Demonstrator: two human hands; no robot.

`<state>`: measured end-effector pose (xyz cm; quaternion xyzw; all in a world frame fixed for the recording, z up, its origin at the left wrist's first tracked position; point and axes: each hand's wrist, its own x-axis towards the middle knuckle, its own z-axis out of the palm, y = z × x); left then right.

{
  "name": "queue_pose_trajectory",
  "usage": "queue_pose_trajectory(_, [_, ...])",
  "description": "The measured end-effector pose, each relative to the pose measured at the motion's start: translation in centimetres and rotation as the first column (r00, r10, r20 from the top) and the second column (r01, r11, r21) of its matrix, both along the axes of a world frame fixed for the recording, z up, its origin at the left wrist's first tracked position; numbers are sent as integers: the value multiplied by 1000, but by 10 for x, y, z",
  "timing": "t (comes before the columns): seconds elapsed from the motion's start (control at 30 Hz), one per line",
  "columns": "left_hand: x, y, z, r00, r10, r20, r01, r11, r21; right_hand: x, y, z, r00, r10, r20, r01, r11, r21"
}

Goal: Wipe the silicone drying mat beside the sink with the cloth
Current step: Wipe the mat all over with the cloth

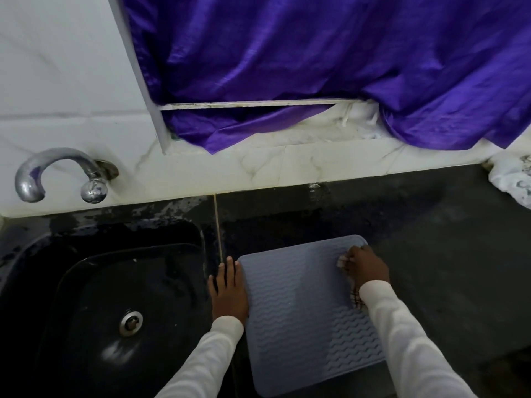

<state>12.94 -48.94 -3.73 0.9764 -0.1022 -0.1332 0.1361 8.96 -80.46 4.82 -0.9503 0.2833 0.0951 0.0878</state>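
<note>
Grey mat (304, 308) with wavy ribs lies flat on the dark tabletop (436, 254), just right of the black sink (94, 297), near the front edge. Right hand (366, 267) is on the mat's far right corner, grip closed around a bunched cloth (342, 261); only a pale bit shows past the fingers, plus a checked bit (357, 300) under the wrist, pressed to the mat. Left hand (228, 288) lies flat, fingers spread and open, holding nothing, on the tabletop strip between sink and mat, touching the mat's left edge. Both arms in white sleeves (402, 334). Sink has a metal drain (131, 323); rim behind it looks wet. Chrome tap (60, 173) is fixed to the white marble-look wall (71, 81) above the sink. Purple fabric (330, 67) hangs over the ledge behind. White crumpled bag (511, 179) at far right of the tabletop, well apart from the mat.
</note>
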Motion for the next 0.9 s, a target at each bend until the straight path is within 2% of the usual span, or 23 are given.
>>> queue_pose_trajectory(0.2, [0, 4, 1, 999, -42, -10, 42, 999, 20, -8, 137, -5, 948, 260, 182, -285, 950, 126])
queue_pose_trajectory(0.3, [3, 11, -6, 998, -44, 53, 43, 999, 7, -10, 203, -33, 923, 333, 192, -362, 922, 141])
queue_pose_trajectory(0.37, [7, 16, -8, 996, -65, 58, 66, 998, -16, -12, 218, -52, 932, 316, 180, -339, 934, 117])
queue_pose_trajectory(0.53, [7, 15, -2, 996, -49, 77, 53, 997, -49, -21, 196, -54, 922, 319, 219, -346, 934, 93])
queue_pose_trajectory(0.6, [6, 12, -1, 998, -55, 31, 56, 998, -21, -23, 175, -50, 921, 312, 235, -342, 934, 103])
queue_pose_trajectory(0.9, [5, 6, -5, 998, -43, 43, 42, 999, 25, -31, 93, -46, 926, 347, 147, -344, 938, -46])
